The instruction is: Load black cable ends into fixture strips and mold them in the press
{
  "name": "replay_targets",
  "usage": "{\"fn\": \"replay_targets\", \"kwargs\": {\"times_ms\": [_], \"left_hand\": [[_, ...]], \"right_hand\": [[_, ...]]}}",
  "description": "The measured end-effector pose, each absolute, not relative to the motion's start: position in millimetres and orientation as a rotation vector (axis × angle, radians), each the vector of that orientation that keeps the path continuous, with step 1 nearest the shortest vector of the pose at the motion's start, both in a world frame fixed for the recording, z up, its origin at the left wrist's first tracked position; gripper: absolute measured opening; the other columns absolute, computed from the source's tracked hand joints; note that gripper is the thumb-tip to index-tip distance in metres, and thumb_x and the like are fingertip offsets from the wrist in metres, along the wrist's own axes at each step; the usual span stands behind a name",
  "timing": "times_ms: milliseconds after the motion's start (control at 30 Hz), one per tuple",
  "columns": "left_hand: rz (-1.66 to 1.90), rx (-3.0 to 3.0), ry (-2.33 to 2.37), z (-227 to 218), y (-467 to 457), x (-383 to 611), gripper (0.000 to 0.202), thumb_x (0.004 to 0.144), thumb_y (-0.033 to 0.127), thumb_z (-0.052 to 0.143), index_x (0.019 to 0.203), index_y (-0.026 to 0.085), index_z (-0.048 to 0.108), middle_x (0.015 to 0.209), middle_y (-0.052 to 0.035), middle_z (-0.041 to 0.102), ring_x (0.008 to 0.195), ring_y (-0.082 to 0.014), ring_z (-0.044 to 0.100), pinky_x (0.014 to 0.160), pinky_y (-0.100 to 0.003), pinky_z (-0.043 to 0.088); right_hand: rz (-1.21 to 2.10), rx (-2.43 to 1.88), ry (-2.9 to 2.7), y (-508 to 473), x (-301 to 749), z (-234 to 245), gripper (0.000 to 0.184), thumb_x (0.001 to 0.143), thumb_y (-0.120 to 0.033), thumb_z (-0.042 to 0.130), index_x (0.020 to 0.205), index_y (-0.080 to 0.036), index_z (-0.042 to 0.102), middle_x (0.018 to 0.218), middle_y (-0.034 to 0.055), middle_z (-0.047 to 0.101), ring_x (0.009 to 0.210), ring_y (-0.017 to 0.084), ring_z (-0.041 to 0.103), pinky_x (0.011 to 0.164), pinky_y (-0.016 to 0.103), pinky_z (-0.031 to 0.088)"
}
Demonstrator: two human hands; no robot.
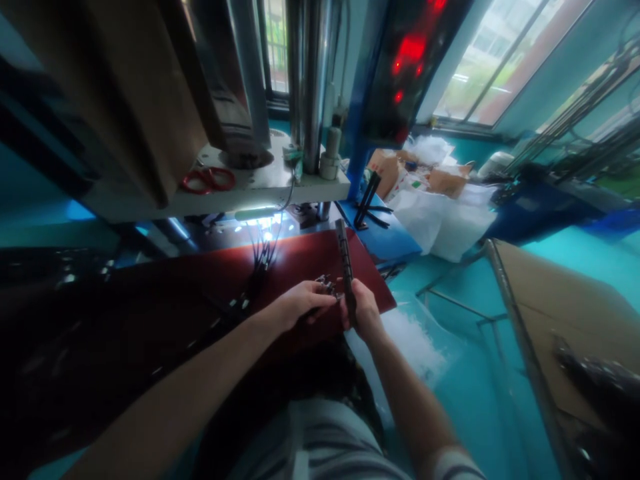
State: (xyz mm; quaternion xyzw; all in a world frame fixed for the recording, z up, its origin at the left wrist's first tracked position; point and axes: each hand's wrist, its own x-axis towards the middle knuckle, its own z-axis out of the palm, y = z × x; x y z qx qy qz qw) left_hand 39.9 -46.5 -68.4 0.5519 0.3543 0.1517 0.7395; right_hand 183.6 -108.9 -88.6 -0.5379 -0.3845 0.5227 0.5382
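Note:
My right hand (367, 312) is closed around a long dark bar (344, 250) with notches or slots along it, which stands tilted up and away from me. Just beside it, my left hand (305, 301) has its fingers bent around a few small shiny metal-looking pieces (327, 285), close to the bar's lower part. Their exact kind is too blurred to make out. Beneath both hands lies a dark red tabletop (300, 260). Black cables (263, 267) with small light ends run across it to the left of my hands.
A machine with steel columns (305, 87) and a white plate (240, 190) stands ahead, red-handled scissors (207, 180) on the plate. Black strips (370, 203) rest on a blue ledge (395, 237). White bags (440, 220) lie beyond. A cardboard-topped metal-framed table (560, 287) is at right.

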Motion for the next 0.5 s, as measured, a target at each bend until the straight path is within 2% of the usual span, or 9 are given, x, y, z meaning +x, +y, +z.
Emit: {"fn": "replay_targets", "kwargs": {"times_ms": [133,367,500], "left_hand": [[0.418,1.426,1.003,-67.7,-56.0,46.3,0.020,0.062,0.030,0.064,0.066,0.014,0.053,0.045,0.0064,0.045,0.040,-0.0069,0.037,0.040,-0.020,0.027],[0.506,1.513,0.992,-73.1,-62.0,48.7,0.015,0.062,0.028,0.061,0.063,0.012,0.060,0.049,0.0039,0.052,0.047,-0.0092,0.044,0.048,-0.021,0.032],[0.513,1.568,0.972,-74.8,-62.9,49.1,0.011,0.062,0.022,0.058,0.060,0.013,0.063,0.055,0.0030,0.057,0.053,-0.0104,0.047,0.053,-0.021,0.035]], "right_hand": [[1.255,-1.324,-0.886,-107.7,178.9,-87.8,0.052,0.082,-0.058,0.038,0.106,-0.014,0.053,0.039,-0.0082,0.047,0.026,0.010,0.040,0.025,0.019,0.029],[1.194,-1.383,-1.010,-107.6,179.3,-88.4,0.043,0.083,-0.053,0.040,0.099,-0.016,0.057,0.042,-0.0068,0.047,0.029,0.010,0.042,0.026,0.021,0.033],[1.124,-1.401,-1.069,-108.4,175.6,-92.1,0.042,0.085,-0.053,0.039,0.098,-0.018,0.058,0.044,-0.0061,0.045,0.030,0.011,0.040,0.027,0.023,0.031]]}}
